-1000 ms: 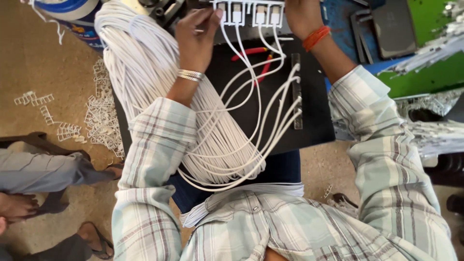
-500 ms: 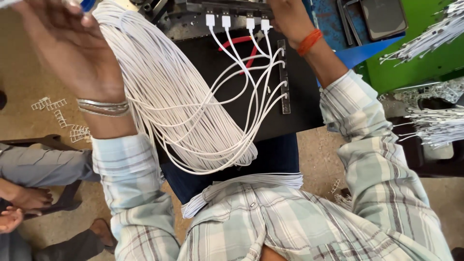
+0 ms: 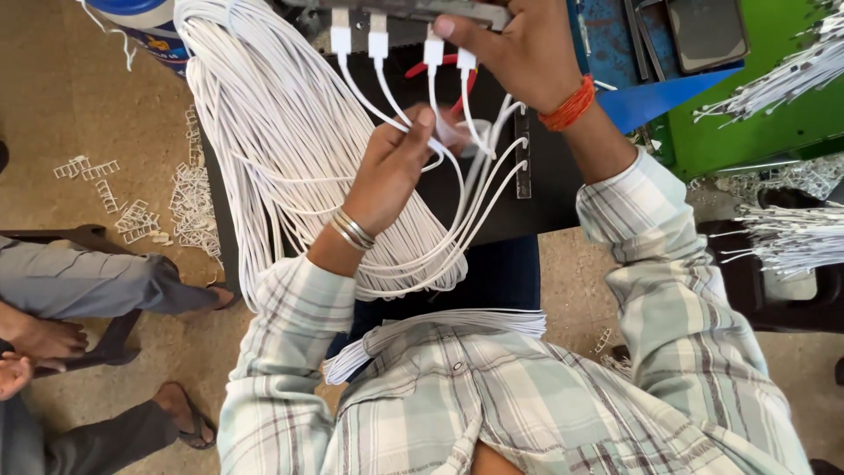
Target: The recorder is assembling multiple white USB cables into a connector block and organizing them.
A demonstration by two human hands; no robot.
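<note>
Left hand [image 3: 391,171] returned to cables [image 3: 264,132], fingertips hidden

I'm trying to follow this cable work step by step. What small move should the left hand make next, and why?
Probably lift the pinched cable end up to the bar. The left hand holds a white cable among the white cable bundle, just below four plugs already seated in the metal bar, which the right hand steadies.

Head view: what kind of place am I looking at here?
Probably a small cable-assembly workshop. A thick bundle of white cables drapes over a black work board, the right hand is at a row of white plugs, and plastic offcuts litter the floor.
</note>
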